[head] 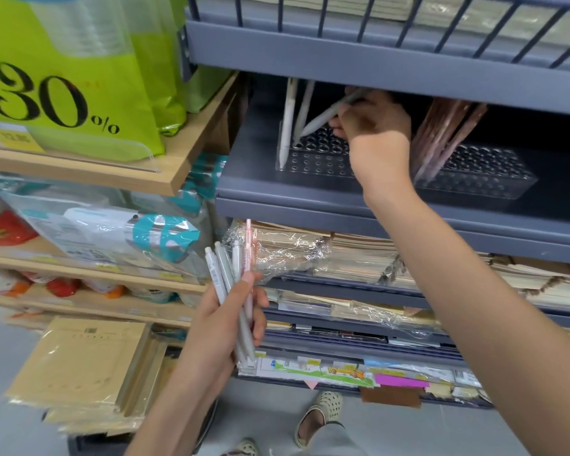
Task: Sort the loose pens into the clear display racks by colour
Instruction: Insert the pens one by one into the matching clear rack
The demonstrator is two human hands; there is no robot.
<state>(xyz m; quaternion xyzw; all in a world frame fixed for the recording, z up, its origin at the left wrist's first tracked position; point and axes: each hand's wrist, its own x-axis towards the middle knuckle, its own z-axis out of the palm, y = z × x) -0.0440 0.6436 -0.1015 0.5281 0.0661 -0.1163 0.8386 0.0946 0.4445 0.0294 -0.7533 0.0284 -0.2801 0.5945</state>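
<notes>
My right hand [374,123] reaches into the grey shelf and grips a white pen [323,118], tilted with its tip over the holes of the left clear rack [313,159]. Two white pens [290,116] stand in that rack's far-left holes. The right clear rack [481,174] holds a bunch of pink pens [445,133] at its left end. My left hand [234,314] is lower, in front of the shelves, and clasps a bundle of loose pens [236,271]: several white ones and one pink one, their caps pointing up.
The grey metal shelf unit [375,209] has an overhanging shelf [375,64] close above the racks. Wrapped notebooks [326,251] fill the shelves below. Left stands a wooden shelf [165,179] with green bags and packets. A sandalled foot [320,413] is on the floor.
</notes>
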